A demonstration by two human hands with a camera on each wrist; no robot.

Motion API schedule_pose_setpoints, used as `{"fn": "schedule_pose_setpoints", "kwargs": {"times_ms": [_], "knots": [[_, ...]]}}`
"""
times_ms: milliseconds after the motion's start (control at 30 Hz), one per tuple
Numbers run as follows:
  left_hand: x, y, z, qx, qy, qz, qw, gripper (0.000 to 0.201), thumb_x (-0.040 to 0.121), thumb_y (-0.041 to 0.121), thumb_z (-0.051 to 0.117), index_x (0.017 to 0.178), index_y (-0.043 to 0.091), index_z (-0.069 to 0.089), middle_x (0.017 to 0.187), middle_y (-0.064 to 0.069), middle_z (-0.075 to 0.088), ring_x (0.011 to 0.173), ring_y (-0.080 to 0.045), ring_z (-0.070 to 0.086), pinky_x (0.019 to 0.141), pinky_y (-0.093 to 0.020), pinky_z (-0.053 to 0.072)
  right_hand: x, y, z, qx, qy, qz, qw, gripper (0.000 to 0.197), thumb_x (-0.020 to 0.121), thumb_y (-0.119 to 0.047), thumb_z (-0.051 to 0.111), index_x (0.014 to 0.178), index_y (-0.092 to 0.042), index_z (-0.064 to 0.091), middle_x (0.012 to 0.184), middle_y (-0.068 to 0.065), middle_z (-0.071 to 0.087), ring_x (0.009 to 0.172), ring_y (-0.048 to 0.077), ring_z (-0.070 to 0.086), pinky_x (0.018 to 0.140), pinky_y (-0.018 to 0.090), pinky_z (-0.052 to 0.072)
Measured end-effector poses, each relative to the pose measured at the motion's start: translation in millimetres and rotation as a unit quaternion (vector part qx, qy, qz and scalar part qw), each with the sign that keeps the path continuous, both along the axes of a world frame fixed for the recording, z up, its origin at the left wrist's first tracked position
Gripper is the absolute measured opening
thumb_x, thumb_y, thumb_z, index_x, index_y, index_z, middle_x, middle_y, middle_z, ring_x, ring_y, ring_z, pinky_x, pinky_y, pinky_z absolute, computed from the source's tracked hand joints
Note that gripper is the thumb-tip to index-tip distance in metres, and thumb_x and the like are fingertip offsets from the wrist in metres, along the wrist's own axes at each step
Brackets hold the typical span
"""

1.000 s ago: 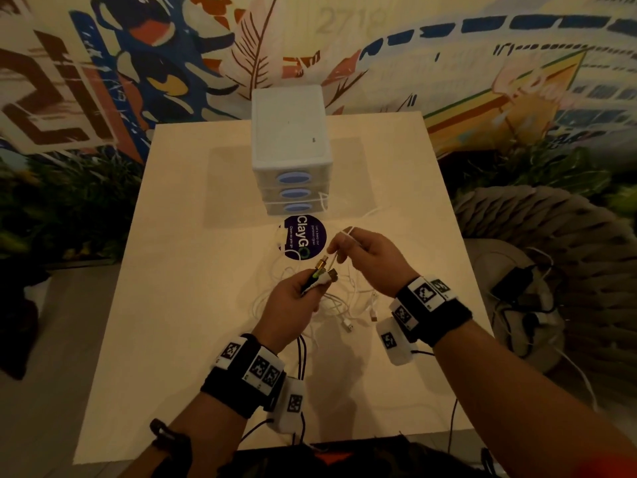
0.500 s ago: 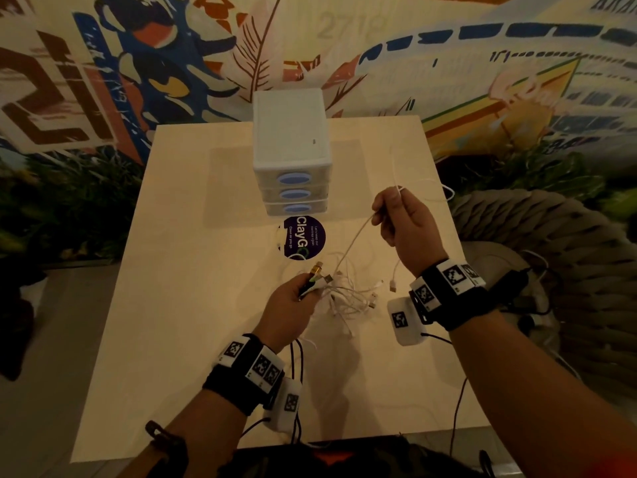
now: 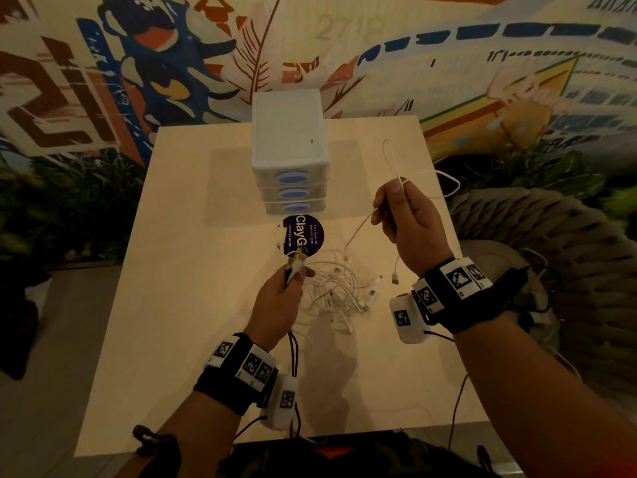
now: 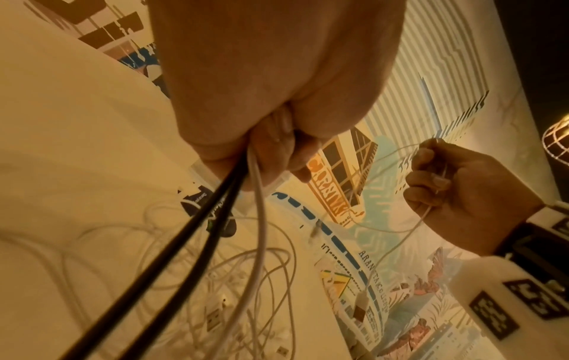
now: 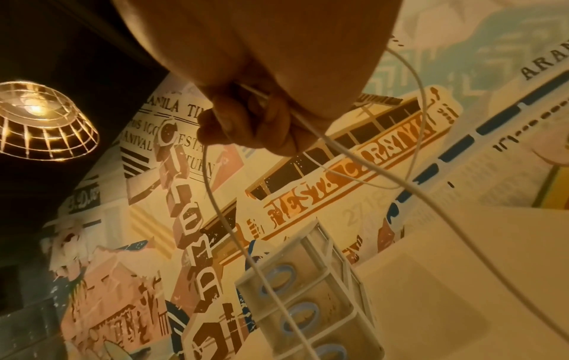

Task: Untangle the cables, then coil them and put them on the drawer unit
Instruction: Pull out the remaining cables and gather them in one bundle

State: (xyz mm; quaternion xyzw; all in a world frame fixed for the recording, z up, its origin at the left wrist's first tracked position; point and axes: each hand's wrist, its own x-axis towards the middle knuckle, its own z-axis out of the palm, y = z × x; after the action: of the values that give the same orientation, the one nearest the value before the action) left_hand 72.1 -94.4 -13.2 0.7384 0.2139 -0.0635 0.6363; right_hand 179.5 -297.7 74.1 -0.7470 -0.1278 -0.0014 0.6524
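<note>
Two hands are working over the pale table [image 3: 179, 305]. The left hand [image 3: 275, 305] is curling round a bundle: two black cables [image 4: 172, 251] and one white cable [image 4: 260, 219], counted in the left wrist view, with plug ends sticking up past the thumb. The right hand [image 3: 410, 222] is lifted above the table, fingers closed on one thin white cable [image 3: 391, 157] that is looping above the knuckles and trailing down to a loose plug near the wrist. Between the hands a tangle of white cables [image 3: 341, 291] is lying on the table; the strands are too many and too overlapped to count. The drawer unit [image 3: 289, 146], white with three drawers and three blue oval handles, is standing at the far middle of the table, well apart from both hands, nothing lying on its top. One round purple sticker [image 3: 303, 236] is sitting just in front of it, partly hidden by the left hand's plugs. A woven seat [image 3: 551, 243] is standing right of the table, a painted mural [image 3: 379, 46] behind.
</note>
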Motion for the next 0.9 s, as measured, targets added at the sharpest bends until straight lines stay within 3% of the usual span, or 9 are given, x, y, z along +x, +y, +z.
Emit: {"fn": "schedule_pose_setpoints", "kwargs": {"times_ms": [133, 233, 300, 400, 533, 633, 733, 900], "knots": [[-10.5, 7.6, 17.3, -0.074, -0.001, 0.02, 0.997, 0.034, 0.108, 0.037, 0.045, 0.101, 0.011, 0.065, 0.056, 0.006, 0.028, 0.048, -0.012, 0.02, 0.047, -0.026, 0.022, -7.1, -11.2, 12.6, -0.056, -0.047, 0.0, 0.997, 0.04, 0.109, -0.033, 0.038, 0.079, -0.021, 0.062, 0.059, -0.011, 0.047, 0.055, 0.006, 0.043, 0.061, 0.024, 0.035], [-23.5, 12.1, 32.8, -0.103, -0.024, 0.016, 0.994, 0.033, 0.109, 0.035, 0.043, 0.103, 0.01, 0.064, 0.059, 0.003, 0.025, 0.049, -0.012, 0.017, 0.049, -0.026, 0.02, -20.8, -23.0, 17.1, -0.162, -0.068, 0.075, 0.982, 0.04, 0.108, -0.036, 0.043, 0.078, -0.024, 0.067, 0.062, -0.007, 0.056, 0.059, 0.003, 0.054, 0.071, 0.015, 0.038], [-32.2, 13.2, 43.2, -0.115, -0.049, 0.02, 0.992, 0.033, 0.109, 0.035, 0.042, 0.105, 0.01, 0.063, 0.059, 0.003, 0.024, 0.049, -0.012, 0.016, 0.047, -0.025, 0.019, -34.0, -27.9, 16.0, -0.228, -0.063, 0.146, 0.96, 0.04, 0.104, -0.048, 0.045, 0.078, -0.03, 0.069, 0.061, -0.001, 0.059, 0.055, 0.006, 0.054, 0.065, 0.023, 0.042], [-41.5, 14.1, 58.6, -0.139, -0.076, 0.021, 0.987, 0.031, 0.107, 0.035, 0.043, 0.105, 0.011, 0.064, 0.059, 0.003, 0.023, 0.047, -0.012, 0.016, 0.045, -0.024, 0.021, -55.3, -24.7, 13.7, -0.285, -0.047, 0.239, 0.927, 0.047, 0.1, -0.061, 0.043, 0.079, -0.03, 0.071, 0.063, -0.006, 0.061, 0.054, 0.01, 0.057, 0.06, 0.033, 0.048], [-51.5, 13.4, 72.8, -0.151, -0.059, -0.051, 0.985, 0.028, 0.097, 0.044, 0.062, 0.091, 0.018, 0.073, 0.055, 0.002, 0.024, 0.046, -0.014, 0.017, 0.046, -0.026, 0.019, -84.0, -5.7, 11.0, -0.308, -0.047, 0.308, 0.899, 0.046, 0.098, -0.062, 0.044, 0.084, -0.029, 0.073, 0.061, -0.011, 0.058, 0.056, 0.007, 0.055, 0.059, 0.028, 0.042], [-61.5, 10.3, 81.1, -0.137, -0.063, -0.1, 0.983, 0.025, 0.091, 0.041, 0.069, 0.092, 0.016, 0.072, 0.051, 0.007, 0.034, 0.043, -0.011, 0.026, 0.045, -0.024, 0.026, -103.2, 13.1, 7.5, -0.318, -0.051, 0.327, 0.888, 0.04, 0.102, -0.053, 0.045, 0.088, -0.028, 0.074, 0.064, -0.007, 0.06, 0.06, 0.005, 0.055, 0.061, 0.025, 0.041], [-69.9, 11.8, 87.9, -0.147, -0.074, -0.085, 0.983, 0.019, 0.086, 0.036, 0.065, 0.09, 0.018, 0.069, 0.049, 0.01, 0.04, 0.042, -0.01, 0.027, 0.047, -0.026, 0.024, -120.1, 29.5, 6.6, -0.327, -0.037, 0.326, 0.886, 0.038, 0.105, -0.047, 0.045, 0.092, -0.029, 0.075, 0.065, -0.013, 0.061, 0.063, 0.001, 0.056, 0.064, 0.024, 0.044], [-80.3, 32.0, 84.7, -0.143, -0.056, -0.058, 0.986, 0.037, 0.104, 0.036, 0.048, 0.088, 0.008, 0.066, 0.051, 0.004, 0.026, 0.044, -0.011, 0.019, 0.045, -0.025, 0.021, -141.2, 42.1, 4.5, -0.291, 0.012, 0.266, 0.919, 0.04, 0.104, -0.052, 0.039, 0.099, -0.034, 0.074, 0.066, 0.003, 0.058, 0.062, 0.011, 0.053, 0.069, 0.032, 0.046]]}}
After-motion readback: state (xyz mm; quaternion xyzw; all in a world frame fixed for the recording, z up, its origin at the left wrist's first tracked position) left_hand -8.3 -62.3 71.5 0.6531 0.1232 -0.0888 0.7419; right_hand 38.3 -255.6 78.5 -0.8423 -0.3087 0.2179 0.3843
